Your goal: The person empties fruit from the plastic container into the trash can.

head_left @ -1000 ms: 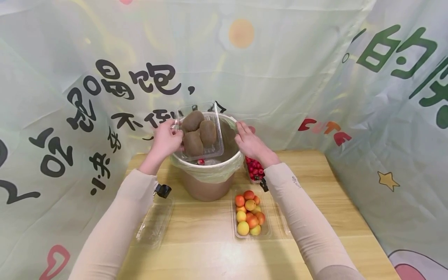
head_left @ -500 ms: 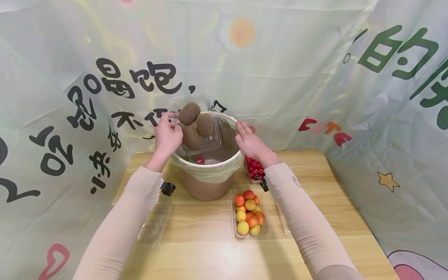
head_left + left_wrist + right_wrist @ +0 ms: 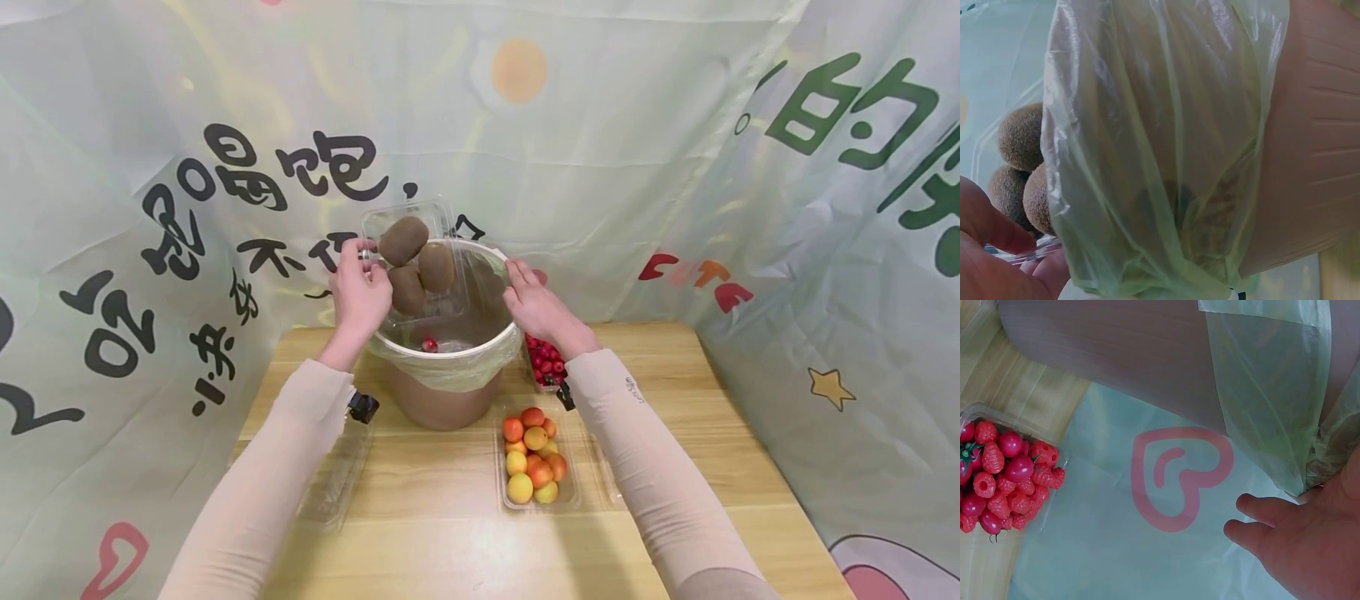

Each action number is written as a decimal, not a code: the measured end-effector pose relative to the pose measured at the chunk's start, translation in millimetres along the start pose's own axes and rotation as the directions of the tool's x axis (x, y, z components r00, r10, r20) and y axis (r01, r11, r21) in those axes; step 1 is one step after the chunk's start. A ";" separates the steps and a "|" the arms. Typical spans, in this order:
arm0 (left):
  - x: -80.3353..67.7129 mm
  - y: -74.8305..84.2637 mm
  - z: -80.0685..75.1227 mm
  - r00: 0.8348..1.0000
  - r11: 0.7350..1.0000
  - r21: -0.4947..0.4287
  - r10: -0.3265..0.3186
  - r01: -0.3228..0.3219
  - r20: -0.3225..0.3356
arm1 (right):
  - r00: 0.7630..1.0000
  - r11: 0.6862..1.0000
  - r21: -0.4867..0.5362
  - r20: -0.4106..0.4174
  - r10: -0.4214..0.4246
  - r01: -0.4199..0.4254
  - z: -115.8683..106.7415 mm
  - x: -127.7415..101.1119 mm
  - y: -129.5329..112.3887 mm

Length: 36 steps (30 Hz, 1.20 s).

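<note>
Frankly, I can't see my right hand fingertips past the bin rim it rests on, fingers relaxed; my left hand pinches the tilted kiwi tray above the bin.

Large black and green Chinese characters and red "CUTE" on backdrop cloth

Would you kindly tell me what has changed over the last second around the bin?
The left hand has tipped the clear tray steeper over the bin, its far end rising; the kiwis have shifted inside it, one now on top. The left hand's grip on the tray is unchanged. The right hand stays at the bin's rim; the apricot tray and berry tray have not moved.
</note>
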<state>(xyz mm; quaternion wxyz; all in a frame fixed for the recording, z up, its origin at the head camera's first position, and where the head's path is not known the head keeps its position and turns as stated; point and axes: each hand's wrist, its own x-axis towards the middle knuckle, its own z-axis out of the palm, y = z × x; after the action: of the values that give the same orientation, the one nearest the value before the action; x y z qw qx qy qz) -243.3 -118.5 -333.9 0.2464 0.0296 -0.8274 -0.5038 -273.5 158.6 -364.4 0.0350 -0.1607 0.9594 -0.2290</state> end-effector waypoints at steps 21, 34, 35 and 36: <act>-3.8 -3.8 3.8 0.998 0.998 -0.022 0.056 -0.057 -0.027 | 1.000 1.000 -0.009 -0.006 -0.007 0.007 1.0 0.4 -0.4; -2.5 -3.5 4.8 0.997 0.997 -0.049 0.051 -0.054 -0.056 | 1.000 1.000 -0.008 -0.010 -0.004 0.004 1.8 -0.1 -0.2; -2.5 -3.4 4.5 0.998 0.998 -0.047 0.046 -0.049 -0.053 | 1.000 1.000 -0.010 -0.008 -0.004 0.004 1.7 0.1 0.0; -2.3 -3.6 4.5 0.998 0.998 -0.047 0.042 -0.044 -0.053 | 1.000 1.000 -0.008 -0.009 -0.004 0.004 1.8 0.1 -0.1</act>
<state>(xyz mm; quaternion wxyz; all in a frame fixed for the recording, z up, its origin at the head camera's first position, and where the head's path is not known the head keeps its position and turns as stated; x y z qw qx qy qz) -244.0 -115.9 -339.5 0.2790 0.0190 -0.8090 -0.5171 -273.3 157.7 -365.9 0.0295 -0.1615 0.9602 -0.2258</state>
